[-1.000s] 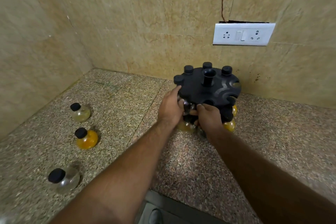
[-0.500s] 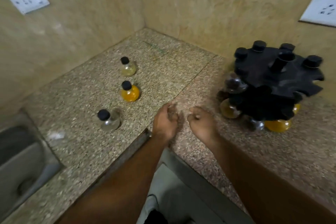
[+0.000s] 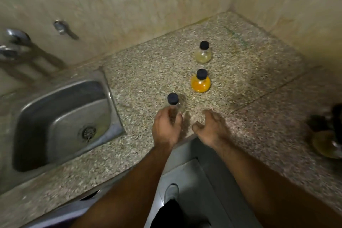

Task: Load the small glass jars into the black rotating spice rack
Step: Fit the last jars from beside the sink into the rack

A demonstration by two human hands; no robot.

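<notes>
Three small round glass jars with black caps stand in a row on the granite counter. The nearest is a clear jar point(image 3: 173, 100), and my left hand point(image 3: 166, 127) has its fingers curled around its lower body, hiding most of the glass. Behind it stand an orange-filled jar point(image 3: 200, 83) and a pale yellowish jar point(image 3: 203, 54). My right hand point(image 3: 211, 127) hovers beside the left one at the counter's front edge, fingers apart and holding nothing. The black spice rack point(image 3: 334, 116) is cut off at the right edge, with an amber jar point(image 3: 325, 145) hanging low in it.
A steel sink point(image 3: 111, 98) is set into the counter at the left, with taps point(image 3: 16, 40) on the wall behind it. Tiled walls close the corner behind the jars. The floor and my shoe point(image 3: 171, 193) show below the counter edge.
Both hands have left the rack and swung left. My left hand has reached the clear jar and curled around it. The view has turned from the rack to the sink side.
</notes>
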